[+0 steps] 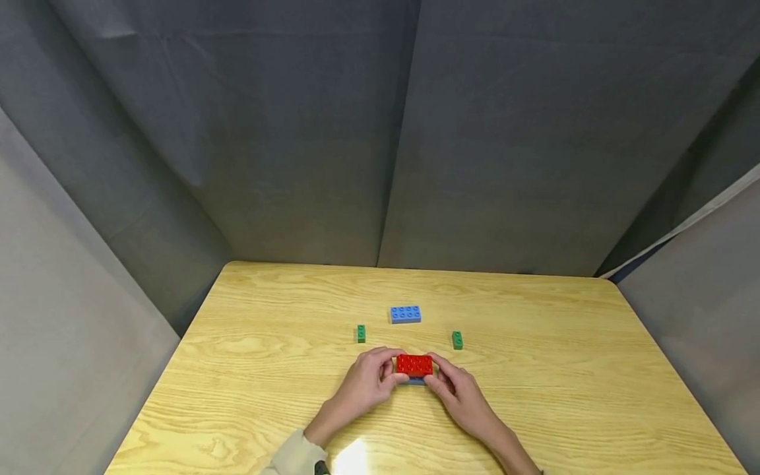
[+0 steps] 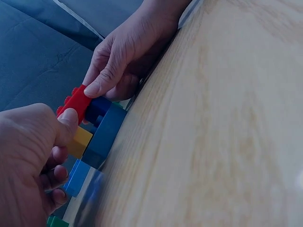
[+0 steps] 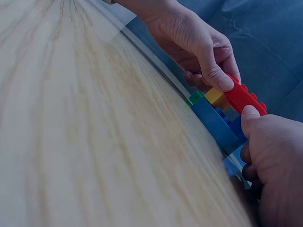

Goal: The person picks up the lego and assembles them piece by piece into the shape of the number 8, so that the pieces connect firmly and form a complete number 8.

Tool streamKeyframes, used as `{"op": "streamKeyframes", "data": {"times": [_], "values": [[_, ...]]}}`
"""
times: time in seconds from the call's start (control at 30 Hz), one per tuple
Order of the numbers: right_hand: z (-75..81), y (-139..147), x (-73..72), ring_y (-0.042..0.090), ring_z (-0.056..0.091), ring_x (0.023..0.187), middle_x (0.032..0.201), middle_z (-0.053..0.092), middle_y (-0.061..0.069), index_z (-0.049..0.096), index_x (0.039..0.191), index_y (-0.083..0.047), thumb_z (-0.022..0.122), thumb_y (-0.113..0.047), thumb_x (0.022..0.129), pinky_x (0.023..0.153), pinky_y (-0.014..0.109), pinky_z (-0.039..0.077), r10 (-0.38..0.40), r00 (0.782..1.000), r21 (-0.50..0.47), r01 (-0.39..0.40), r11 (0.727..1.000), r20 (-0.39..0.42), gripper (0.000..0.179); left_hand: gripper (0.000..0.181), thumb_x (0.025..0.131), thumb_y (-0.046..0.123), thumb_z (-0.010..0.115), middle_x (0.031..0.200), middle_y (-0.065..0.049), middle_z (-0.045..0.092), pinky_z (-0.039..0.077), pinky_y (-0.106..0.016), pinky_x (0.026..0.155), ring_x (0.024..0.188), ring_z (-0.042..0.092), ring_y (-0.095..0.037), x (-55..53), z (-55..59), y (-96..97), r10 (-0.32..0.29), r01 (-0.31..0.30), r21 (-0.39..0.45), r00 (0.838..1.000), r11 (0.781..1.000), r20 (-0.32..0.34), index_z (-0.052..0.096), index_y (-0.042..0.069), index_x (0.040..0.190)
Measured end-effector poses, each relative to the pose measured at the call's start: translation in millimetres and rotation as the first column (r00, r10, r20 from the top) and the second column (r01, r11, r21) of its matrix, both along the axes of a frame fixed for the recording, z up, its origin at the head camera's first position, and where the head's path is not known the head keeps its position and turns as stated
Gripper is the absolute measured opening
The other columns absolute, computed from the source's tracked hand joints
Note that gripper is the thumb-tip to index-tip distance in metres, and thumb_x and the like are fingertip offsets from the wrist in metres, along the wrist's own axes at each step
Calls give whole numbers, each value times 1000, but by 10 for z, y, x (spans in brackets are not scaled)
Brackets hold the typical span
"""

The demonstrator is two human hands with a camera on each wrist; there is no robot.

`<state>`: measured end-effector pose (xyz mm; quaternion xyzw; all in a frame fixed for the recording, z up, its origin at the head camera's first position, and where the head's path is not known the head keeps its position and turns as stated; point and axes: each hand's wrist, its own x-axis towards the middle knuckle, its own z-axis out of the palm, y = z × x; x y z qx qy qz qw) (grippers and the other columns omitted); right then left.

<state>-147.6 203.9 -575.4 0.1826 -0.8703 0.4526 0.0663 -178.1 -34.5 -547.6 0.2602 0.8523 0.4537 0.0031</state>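
while left grip (image 1: pixel 369 379) and right grip (image 1: pixel 463 397) pinch a studded red brick (image 1: pixel 414 365), grained tabletop (image 1: pixel 570 356)

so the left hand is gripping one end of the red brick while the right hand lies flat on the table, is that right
Not quite: the right hand is not lying flat. It grips the other end of the red brick, as the right wrist view shows. The left hand does grip one end, as you say.
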Motion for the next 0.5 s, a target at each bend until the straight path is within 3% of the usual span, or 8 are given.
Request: {"op": "streamKeyframes", "data": {"times": [0.5], "values": [[-6, 6, -3, -2, 38, 61, 76, 48, -14, 60, 143, 0, 68, -16, 102, 56, 21, 38, 12, 999, 3, -12, 1000, -32, 45, 41, 93, 27, 80, 75, 11, 53, 38, -17, 56, 63, 44, 1, -1, -3, 5, 8, -7, -10, 1000, 1000, 4, 72, 8, 128]]}}
